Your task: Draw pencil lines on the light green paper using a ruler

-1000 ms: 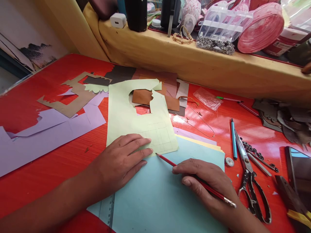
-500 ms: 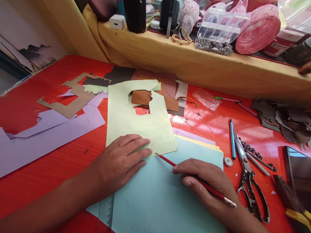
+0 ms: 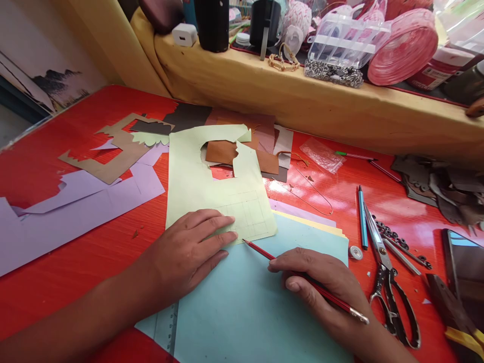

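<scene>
My left hand (image 3: 185,254) lies flat with its fingers spread on the lower edge of a pale green paper sheet (image 3: 192,186) that has a hole cut in its top and a pencilled grid near my fingertips. My right hand (image 3: 321,285) grips a red pencil (image 3: 260,252), whose tip rests at the green sheet's bottom edge. Both hands sit over a light blue sheet (image 3: 242,312) on the red table (image 3: 75,267).
Lilac paper (image 3: 68,212) and a tan cardboard cut-out (image 3: 113,156) lie at left, brown leather pieces (image 3: 242,146) behind the green sheet. Scissors (image 3: 389,282), a teal pencil (image 3: 363,217), a phone (image 3: 467,267) and small rings are at right. A cluttered yellow shelf (image 3: 321,106) runs behind.
</scene>
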A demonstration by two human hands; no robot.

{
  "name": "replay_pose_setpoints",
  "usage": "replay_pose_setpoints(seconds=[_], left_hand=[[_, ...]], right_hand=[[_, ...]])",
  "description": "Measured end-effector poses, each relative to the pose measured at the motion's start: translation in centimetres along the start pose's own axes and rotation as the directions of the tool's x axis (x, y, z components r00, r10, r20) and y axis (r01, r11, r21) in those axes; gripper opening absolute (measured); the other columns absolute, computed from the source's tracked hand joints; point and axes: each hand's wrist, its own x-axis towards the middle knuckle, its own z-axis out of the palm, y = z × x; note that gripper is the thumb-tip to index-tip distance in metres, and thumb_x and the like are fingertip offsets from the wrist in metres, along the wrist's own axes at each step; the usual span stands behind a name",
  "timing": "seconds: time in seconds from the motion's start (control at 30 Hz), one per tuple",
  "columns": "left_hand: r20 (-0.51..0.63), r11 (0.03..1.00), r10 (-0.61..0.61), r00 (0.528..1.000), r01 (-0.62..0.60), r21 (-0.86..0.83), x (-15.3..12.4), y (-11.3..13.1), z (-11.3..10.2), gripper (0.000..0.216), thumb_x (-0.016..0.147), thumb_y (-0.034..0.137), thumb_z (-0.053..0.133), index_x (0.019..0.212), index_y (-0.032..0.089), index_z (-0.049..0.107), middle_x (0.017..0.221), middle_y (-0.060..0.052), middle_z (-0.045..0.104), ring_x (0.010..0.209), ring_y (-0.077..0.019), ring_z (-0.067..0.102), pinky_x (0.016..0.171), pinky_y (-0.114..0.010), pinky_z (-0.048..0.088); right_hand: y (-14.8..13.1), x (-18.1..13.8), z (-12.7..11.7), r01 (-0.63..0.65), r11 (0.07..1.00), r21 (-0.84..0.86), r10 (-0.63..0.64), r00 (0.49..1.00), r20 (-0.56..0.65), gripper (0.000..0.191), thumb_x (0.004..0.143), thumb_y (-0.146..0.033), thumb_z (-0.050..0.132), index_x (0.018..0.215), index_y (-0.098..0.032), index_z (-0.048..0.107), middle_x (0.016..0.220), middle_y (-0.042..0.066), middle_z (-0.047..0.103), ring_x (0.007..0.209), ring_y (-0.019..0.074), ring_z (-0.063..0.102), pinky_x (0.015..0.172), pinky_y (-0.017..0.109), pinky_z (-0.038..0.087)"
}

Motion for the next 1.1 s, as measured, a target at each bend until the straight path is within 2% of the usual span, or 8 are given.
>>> replay_pose_setpoints(seconds=[0.53, 0.83, 1.1], left_hand=[[0.008, 1.0, 0.0, 1.0, 0.0, 0.006, -0.13, -0.1, 0.02, 0.027, 0.116, 0.021, 0.051, 0.134, 0.022, 0.071, 0.147, -0.007, 0.071, 0.138, -0.0274, 0.057, 0.115, -0.042, 0.049], [0.004, 1.0, -0.002, 1.0, 0.002, 0.007, -0.2, -0.22, 0.1, 0.028, 0.116, 0.021, 0.051, 0.134, 0.022, 0.071, 0.147, -0.006, 0.071, 0.137, -0.0276, 0.058, 0.114, -0.043, 0.049], [-0.004, 1.0, 0.001, 1.0, -0.001, 0.02, -0.26, -0.03, 0.1, 0.028, 0.117, 0.022, 0.048, 0.134, 0.023, 0.07, 0.147, -0.006, 0.071, 0.138, -0.0273, 0.057, 0.114, -0.043, 0.049]], right_hand=[[0.09, 0.02, 0.15, -0.001, 0.999, -0.035, 0.001, 1.0, 0.007, 0.015, 0.113, -0.025, 0.067, 0.12, -0.028, 0.079, 0.101, -0.001, 0.086, 0.087, 0.0146, 0.081, 0.078, 0.021, 0.06], [-0.01, 0.08, 0.07, -0.015, 0.999, -0.031, 0.015, 1.0, 0.004, 0.015, 0.111, -0.025, 0.068, 0.119, -0.028, 0.08, 0.101, 0.0, 0.087, 0.086, 0.0161, 0.082, 0.078, 0.022, 0.061], [0.18, -0.61, 0.15, -0.068, 0.996, 0.051, 0.072, 0.993, -0.094, 0.018, 0.115, -0.032, 0.063, 0.12, -0.033, 0.08, 0.097, -0.001, 0.086, 0.077, 0.0143, 0.08, 0.072, 0.021, 0.061]])
